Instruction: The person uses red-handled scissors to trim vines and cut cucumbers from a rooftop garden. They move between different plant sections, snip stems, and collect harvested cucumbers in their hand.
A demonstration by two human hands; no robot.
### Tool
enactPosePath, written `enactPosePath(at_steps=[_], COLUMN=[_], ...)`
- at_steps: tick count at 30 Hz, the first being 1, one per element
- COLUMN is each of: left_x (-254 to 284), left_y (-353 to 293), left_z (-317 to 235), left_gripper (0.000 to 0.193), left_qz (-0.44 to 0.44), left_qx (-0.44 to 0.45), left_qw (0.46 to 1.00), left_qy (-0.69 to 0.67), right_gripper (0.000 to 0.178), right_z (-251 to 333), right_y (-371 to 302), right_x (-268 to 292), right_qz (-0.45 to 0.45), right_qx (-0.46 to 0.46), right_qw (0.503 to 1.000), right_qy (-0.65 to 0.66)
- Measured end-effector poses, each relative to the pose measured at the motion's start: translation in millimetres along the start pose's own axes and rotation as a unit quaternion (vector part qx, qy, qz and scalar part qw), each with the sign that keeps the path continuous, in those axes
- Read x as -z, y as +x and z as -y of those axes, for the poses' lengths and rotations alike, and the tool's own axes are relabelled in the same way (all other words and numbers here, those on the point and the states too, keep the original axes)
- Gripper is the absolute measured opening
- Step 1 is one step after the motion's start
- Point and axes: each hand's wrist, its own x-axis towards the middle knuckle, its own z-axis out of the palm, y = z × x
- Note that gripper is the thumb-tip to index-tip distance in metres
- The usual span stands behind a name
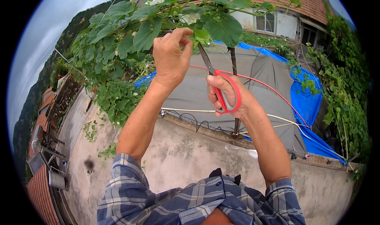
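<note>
So R grip (244, 101) has red-handled metal scissors (216, 72), L grip (170, 61) nr white-flowered green vine (126, 45) (can't tell if holding), broad green leaf (224, 29) overhead.

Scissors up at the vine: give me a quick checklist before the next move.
1. Right hand gripping the scissors by the red handles: ok.
2. Blades pointing up toward the vine: ok.
3. Left hand well away from the blade tips: not ok, its fingers look close by.
4. Left fingertips firmly holding a stem: cannot tell.
5. Stem between the blades: cannot tell.
</note>
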Motion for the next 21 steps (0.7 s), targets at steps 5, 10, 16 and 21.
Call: enactPosePath(at_steps=[5, 10, 16, 21], left_x=[5.6, 28.4, 68.3, 135.7], left_y=[-2.2, -71.6, -263.1, -452.0], left_z=[-8.5, -3.4, 57.5, 42.1], left_gripper=[0.027, 0.027, 0.032, 0.044], left_qz=[-0.003, -0.042, 0.076, 0.325], left_qx=[0.026, 0.166, 0.363, 0.564], left_qw=[1.000, 0.983, 0.912, 0.652], left_qy=[-0.006, -0.063, 0.175, 0.388], right_gripper=[0.045, 0.047, 0.061, 0.063], right_z=[-3.2, -55.6, -174.1, -258.2], right_y=[-6.3, -39.4, -104.8, -157.5], right_x=[6.9, 23.0, 71.8, 139.3], right_qz=[0.002, 0.017, 0.026, -0.008], right_qx=[0.013, -0.015, -0.099, -0.135], right_qw=[1.000, 0.993, 0.947, 0.900], right_qy=[-0.013, -0.116, -0.305, -0.414])
